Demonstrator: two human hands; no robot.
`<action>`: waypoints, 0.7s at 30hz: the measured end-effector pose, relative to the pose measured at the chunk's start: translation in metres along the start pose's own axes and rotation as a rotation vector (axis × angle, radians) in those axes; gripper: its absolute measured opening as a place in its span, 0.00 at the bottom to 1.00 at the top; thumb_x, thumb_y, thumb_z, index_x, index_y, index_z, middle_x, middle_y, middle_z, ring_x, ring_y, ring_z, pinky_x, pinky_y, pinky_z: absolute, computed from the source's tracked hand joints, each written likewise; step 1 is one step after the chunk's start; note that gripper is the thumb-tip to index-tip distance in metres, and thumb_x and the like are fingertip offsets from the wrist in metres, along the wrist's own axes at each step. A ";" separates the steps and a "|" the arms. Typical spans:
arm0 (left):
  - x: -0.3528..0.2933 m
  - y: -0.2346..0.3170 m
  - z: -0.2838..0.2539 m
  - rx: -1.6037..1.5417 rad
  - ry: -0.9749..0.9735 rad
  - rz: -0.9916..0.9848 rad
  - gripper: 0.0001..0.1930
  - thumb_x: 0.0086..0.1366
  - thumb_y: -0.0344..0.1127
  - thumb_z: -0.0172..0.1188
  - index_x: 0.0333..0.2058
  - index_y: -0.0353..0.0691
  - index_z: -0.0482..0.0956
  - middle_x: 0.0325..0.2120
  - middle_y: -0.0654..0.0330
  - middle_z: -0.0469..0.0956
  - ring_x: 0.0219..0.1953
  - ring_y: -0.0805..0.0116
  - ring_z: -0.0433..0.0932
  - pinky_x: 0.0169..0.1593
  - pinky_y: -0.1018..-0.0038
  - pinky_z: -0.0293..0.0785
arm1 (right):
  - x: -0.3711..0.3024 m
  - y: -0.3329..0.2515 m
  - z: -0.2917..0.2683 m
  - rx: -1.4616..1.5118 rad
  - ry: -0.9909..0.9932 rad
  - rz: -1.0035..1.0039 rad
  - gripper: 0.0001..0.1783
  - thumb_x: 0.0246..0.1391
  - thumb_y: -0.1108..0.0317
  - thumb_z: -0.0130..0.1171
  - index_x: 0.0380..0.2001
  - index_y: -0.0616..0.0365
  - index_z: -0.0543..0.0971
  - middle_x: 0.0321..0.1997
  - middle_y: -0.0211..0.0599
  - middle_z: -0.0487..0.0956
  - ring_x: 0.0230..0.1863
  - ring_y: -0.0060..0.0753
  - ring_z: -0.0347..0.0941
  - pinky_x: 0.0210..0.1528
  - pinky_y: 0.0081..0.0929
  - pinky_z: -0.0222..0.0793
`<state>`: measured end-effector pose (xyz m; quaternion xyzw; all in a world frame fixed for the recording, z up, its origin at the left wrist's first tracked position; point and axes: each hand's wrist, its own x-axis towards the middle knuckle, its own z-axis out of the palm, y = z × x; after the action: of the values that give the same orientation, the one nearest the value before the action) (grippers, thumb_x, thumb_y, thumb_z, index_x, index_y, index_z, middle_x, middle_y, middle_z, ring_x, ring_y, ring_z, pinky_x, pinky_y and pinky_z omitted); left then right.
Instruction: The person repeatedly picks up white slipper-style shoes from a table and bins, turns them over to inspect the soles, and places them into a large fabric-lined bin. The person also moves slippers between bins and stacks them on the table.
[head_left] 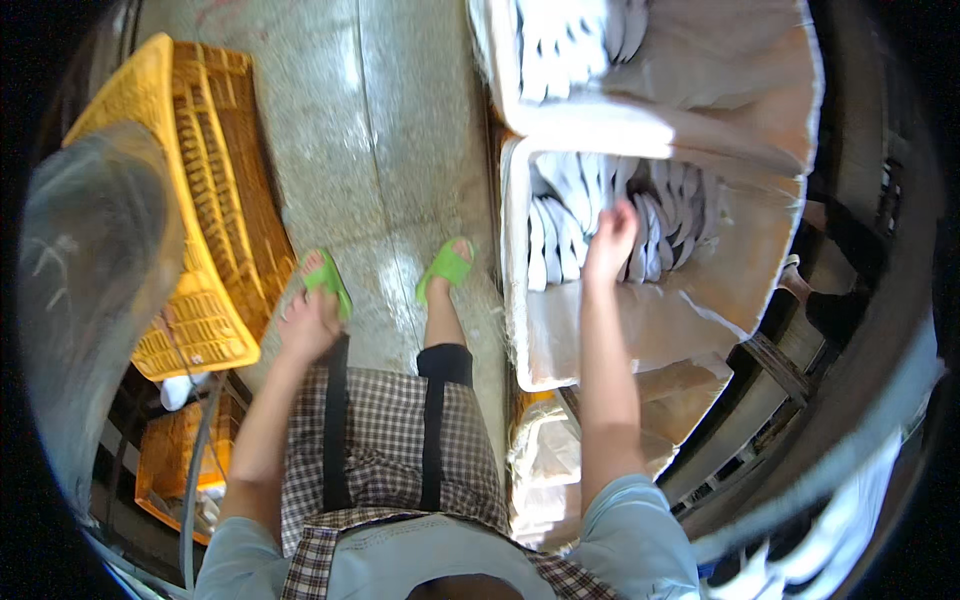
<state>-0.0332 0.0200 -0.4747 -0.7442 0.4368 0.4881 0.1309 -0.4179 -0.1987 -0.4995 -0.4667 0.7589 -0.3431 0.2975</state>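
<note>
Right hand down among the white curved pieces!

And there they are, the pieces, packed in upright rows inside the pale-lined bin on the person's right. The right hand is over them, fingers bent and bunched — whether they pinch one, I cannot tell. Over to the left hand, out above the left green sandal, fingers loosely curled; its grip cannot be made out. Writing? A faint row of small marks crosses the pale blue shirt, too small to read. Underfoot, a grey floor, shiny in patches, a dark seam running along it. A yellow crate flanks the left; a second lined bin adjoins the first — more white pieces in there.
</note>
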 end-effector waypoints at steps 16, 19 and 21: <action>-0.201 0.104 -0.126 -0.507 0.048 0.682 0.34 0.58 0.36 0.60 0.59 0.38 0.53 0.50 0.44 0.66 0.42 0.58 0.76 0.42 0.68 0.74 | -0.229 -0.420 -0.301 0.354 0.341 -0.602 0.10 0.53 0.79 0.49 0.40 0.64 0.72 0.40 0.40 0.76 0.43 0.29 0.70 0.46 0.25 0.66; -0.217 0.112 -0.138 -0.505 0.044 0.704 0.34 0.58 0.36 0.60 0.59 0.38 0.53 0.49 0.45 0.66 0.40 0.60 0.77 0.40 0.69 0.75 | -0.156 -0.418 -0.369 0.827 0.575 -0.477 0.14 0.53 0.74 0.51 0.45 0.58 0.70 0.41 0.34 0.75 0.41 0.26 0.69 0.45 0.26 0.63; -0.225 0.117 -0.142 -0.527 0.008 0.694 0.34 0.59 0.37 0.60 0.60 0.39 0.53 0.49 0.45 0.66 0.40 0.60 0.77 0.40 0.69 0.74 | -0.107 -0.399 -0.406 0.907 0.912 -0.203 0.17 0.52 0.70 0.54 0.47 0.54 0.70 0.45 0.31 0.73 0.43 0.29 0.69 0.44 0.29 0.60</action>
<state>-0.0694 -0.0193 -0.1882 -0.5630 0.5223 0.5951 -0.2369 -0.4887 -0.1339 0.0715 -0.1716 0.5408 -0.8196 0.0791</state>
